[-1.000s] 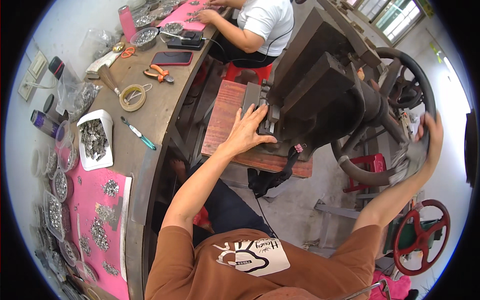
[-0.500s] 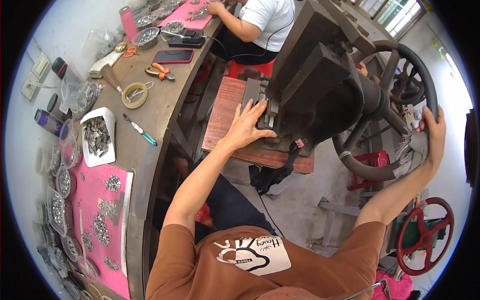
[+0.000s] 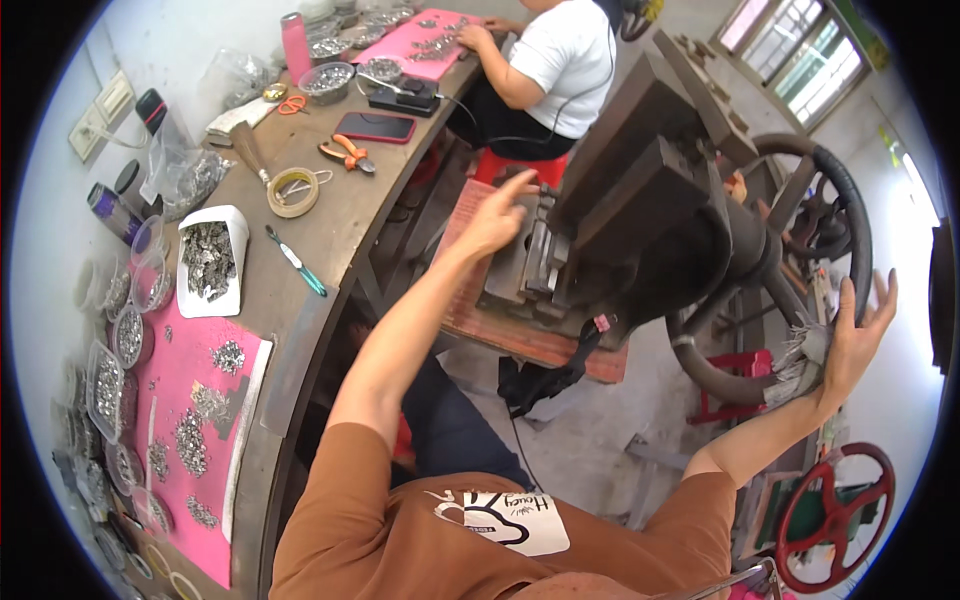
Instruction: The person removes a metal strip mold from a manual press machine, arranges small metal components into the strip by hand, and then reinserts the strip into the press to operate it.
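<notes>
Standing beside the dark iron hand press (image 3: pixel 660 200), the person in the orange shirt has the left hand (image 3: pixel 495 215) lifted just above the small metal die block (image 3: pixel 535 262) at the foot of the press, fingers loose and spread, grip open and holding nothing. The right hand (image 3: pixel 855 345) lies palm-flat against the rim of the big black handwheel (image 3: pixel 800 280), fingers splayed, pressing on the rim, not wrapped round it. To my eye the step goes best if the left fingers stay clear of the die while the wheel moves, and the right hand takes a fuller hold on the rim. On the long brown tabletop (image 3: pixel 300 260) to the left sit a white tray of metal bits (image 3: pixel 210 260) and a pink mat (image 3: pixel 200 430) strewn with small silver pieces. Farther along, another person in a white shirt (image 3: pixel 575 65) works at a second pink mat.
</notes>
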Action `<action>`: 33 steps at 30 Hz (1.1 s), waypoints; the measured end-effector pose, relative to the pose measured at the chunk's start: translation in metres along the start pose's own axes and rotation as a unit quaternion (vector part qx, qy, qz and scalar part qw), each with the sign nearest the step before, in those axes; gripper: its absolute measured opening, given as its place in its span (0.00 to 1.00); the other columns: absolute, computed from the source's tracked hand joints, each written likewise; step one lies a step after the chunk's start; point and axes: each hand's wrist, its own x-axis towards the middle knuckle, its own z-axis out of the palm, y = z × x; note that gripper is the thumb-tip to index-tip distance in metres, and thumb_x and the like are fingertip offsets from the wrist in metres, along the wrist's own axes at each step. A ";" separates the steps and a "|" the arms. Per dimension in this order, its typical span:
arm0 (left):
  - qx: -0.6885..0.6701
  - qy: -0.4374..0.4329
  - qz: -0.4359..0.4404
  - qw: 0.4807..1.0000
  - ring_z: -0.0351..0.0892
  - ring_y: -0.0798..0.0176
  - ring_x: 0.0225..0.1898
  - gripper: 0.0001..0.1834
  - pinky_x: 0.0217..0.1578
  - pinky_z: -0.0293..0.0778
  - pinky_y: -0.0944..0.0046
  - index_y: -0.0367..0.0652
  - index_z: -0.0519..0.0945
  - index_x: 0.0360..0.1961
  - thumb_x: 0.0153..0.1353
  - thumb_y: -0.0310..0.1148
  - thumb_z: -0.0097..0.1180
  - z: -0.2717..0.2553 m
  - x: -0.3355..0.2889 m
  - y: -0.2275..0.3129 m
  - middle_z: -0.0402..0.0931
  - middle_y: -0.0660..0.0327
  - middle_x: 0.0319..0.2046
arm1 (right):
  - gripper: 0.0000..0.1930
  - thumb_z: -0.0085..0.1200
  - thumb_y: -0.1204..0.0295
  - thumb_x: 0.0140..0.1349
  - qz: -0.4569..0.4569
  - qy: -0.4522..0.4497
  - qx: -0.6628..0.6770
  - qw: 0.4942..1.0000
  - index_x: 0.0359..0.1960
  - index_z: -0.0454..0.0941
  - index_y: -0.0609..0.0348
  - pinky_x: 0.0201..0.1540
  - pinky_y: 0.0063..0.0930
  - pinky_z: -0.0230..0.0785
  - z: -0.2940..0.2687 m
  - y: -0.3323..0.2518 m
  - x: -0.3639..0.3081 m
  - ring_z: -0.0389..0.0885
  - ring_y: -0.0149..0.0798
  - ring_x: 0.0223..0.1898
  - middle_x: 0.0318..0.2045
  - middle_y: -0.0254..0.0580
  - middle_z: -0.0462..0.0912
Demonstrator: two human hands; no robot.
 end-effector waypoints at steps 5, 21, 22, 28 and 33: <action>0.106 -0.231 -0.046 0.966 0.72 0.54 0.60 0.38 0.63 0.67 0.57 0.43 0.71 0.68 0.53 0.29 0.67 0.002 0.015 0.014 0.72 0.51 0.55 | 0.32 0.61 0.56 0.69 -0.021 -0.035 -0.026 0.999 0.71 0.67 0.54 0.64 0.43 0.67 -0.010 0.020 0.047 0.72 0.48 0.63 0.69 0.47 0.68; 0.429 0.101 0.092 0.893 0.72 0.53 0.53 0.18 0.57 0.59 0.48 0.45 0.79 0.47 0.55 0.33 0.68 -0.066 -0.190 0.109 0.74 0.60 0.45 | 0.39 0.70 0.72 0.56 -0.166 -0.455 0.202 0.851 0.69 0.64 0.63 0.62 0.43 0.67 0.182 -0.138 -0.221 0.75 0.52 0.58 0.58 0.53 0.74; 0.454 0.140 0.080 0.876 0.73 0.53 0.53 0.18 0.57 0.60 0.49 0.45 0.79 0.47 0.55 0.32 0.67 -0.081 -0.216 0.124 0.75 0.60 0.46 | 0.41 0.70 0.70 0.56 -0.202 -0.482 0.227 0.822 0.70 0.61 0.64 0.60 0.43 0.68 0.200 -0.153 -0.236 0.76 0.52 0.57 0.58 0.54 0.74; 0.560 0.307 -0.067 0.767 0.74 0.51 0.51 0.19 0.54 0.63 0.51 0.43 0.79 0.48 0.53 0.29 0.67 -0.136 -0.365 0.200 0.77 0.57 0.45 | 0.24 0.66 0.75 0.59 -0.305 -0.523 0.418 0.677 0.58 0.75 0.66 0.52 0.44 0.71 0.238 -0.282 -0.323 0.80 0.55 0.48 0.46 0.53 0.81; 0.581 0.399 -0.143 0.695 0.73 0.51 0.46 0.19 0.48 0.64 0.53 0.41 0.81 0.47 0.53 0.28 0.68 -0.152 -0.451 0.232 0.77 0.57 0.43 | 0.20 0.62 0.79 0.59 -0.376 -0.515 0.486 0.598 0.54 0.75 0.67 0.54 0.46 0.70 0.238 -0.365 -0.397 0.79 0.59 0.48 0.44 0.55 0.81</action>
